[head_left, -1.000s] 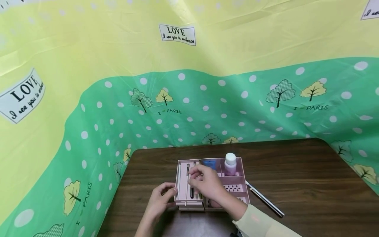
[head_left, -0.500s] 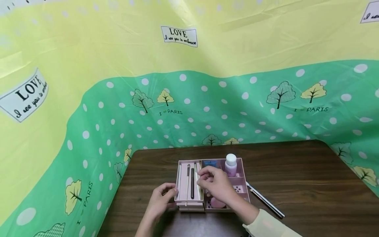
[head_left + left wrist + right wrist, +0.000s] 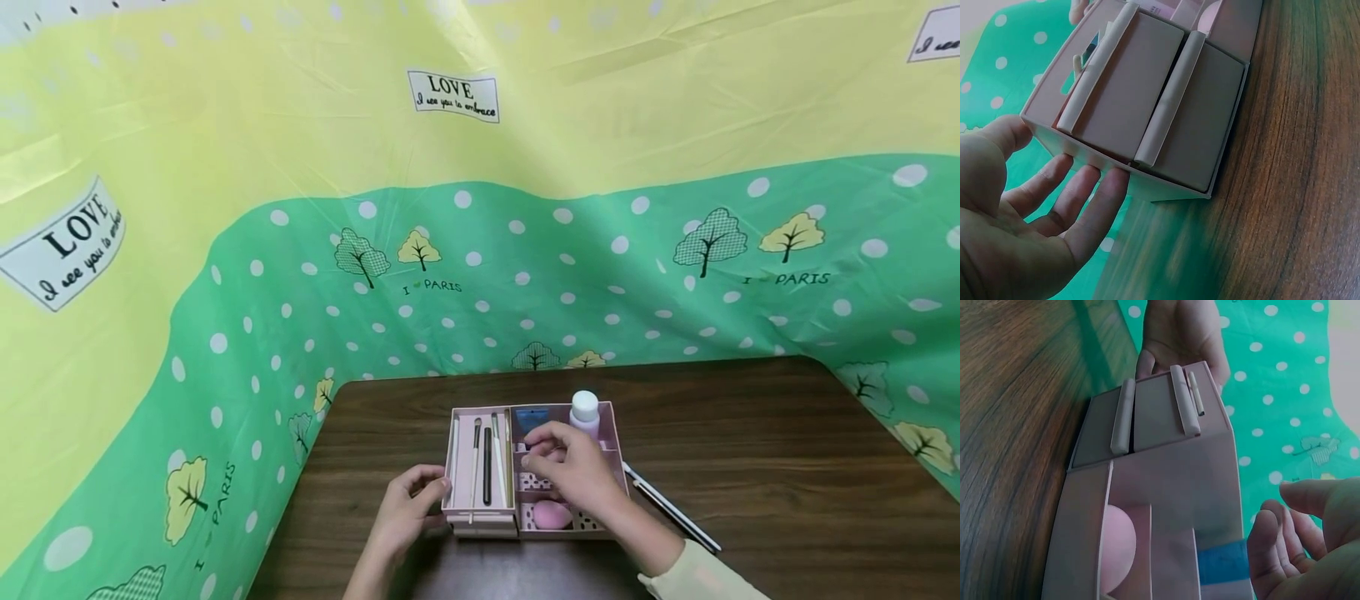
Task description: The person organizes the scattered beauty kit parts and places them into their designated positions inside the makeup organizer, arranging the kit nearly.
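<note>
My left hand (image 3: pixel 408 508) rests against the left side of a pink desk organizer (image 3: pixel 464 475); in the left wrist view its fingertips (image 3: pixel 1114 181) touch the side wall, below two drawer fronts (image 3: pixel 1125 94). Above the organizer's right compartments hovers my right hand (image 3: pixel 572 468), fingers loosely bent with nothing between them. In the organizer's left tray lie several slim sticks, among them a makeup brush (image 3: pixel 476 450), a black pen-like stick (image 3: pixel 487 467) and a pale brush (image 3: pixel 498 458). A pink makeup sponge (image 3: pixel 552 515) sits in a front right compartment.
A white-capped bottle (image 3: pixel 584 407) stands in the back right compartment, partly behind my right hand. Beside it is a blue packet or tube (image 3: pixel 533 417). On the wooden table (image 3: pixel 787 467), slim brush-like sticks (image 3: pixel 675 510) lie right of the organizer. A patterned curtain (image 3: pixel 480 317) hangs behind.
My right hand has moved right, from over the brush tray to over the right compartments, uncovering the tray's sticks and the pink sponge. The left hand has stayed at the organizer's side.
</note>
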The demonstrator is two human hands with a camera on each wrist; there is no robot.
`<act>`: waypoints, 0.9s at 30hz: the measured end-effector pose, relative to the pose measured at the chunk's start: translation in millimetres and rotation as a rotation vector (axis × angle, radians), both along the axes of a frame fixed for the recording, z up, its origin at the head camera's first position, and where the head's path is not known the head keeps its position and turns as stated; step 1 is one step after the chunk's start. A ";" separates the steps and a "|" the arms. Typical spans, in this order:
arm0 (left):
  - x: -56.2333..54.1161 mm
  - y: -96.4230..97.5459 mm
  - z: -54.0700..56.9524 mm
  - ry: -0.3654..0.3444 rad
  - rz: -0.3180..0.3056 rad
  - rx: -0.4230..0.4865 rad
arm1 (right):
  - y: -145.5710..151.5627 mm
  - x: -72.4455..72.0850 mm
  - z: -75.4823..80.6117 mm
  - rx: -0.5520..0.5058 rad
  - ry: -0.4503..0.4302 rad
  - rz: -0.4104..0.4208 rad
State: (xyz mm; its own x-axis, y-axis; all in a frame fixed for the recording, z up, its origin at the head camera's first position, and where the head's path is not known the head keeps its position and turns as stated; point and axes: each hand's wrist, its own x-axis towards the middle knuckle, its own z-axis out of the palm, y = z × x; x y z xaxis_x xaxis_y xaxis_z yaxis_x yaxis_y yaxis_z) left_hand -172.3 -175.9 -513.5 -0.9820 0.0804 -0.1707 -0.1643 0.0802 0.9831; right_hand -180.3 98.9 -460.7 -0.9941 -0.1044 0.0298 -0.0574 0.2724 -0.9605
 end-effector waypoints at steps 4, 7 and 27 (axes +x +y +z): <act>0.1 0.0 0.1 -0.002 -0.002 0.008 | 7.3 0.9 0.2 0.018 -0.006 -0.026; 0.2 -0.1 0.3 -0.002 -0.001 0.006 | 13.2 1.3 0.6 0.036 0.019 -0.039; 0.5 -0.1 0.6 -0.003 -0.001 -0.002 | 53.3 6.4 2.5 0.022 0.053 -0.071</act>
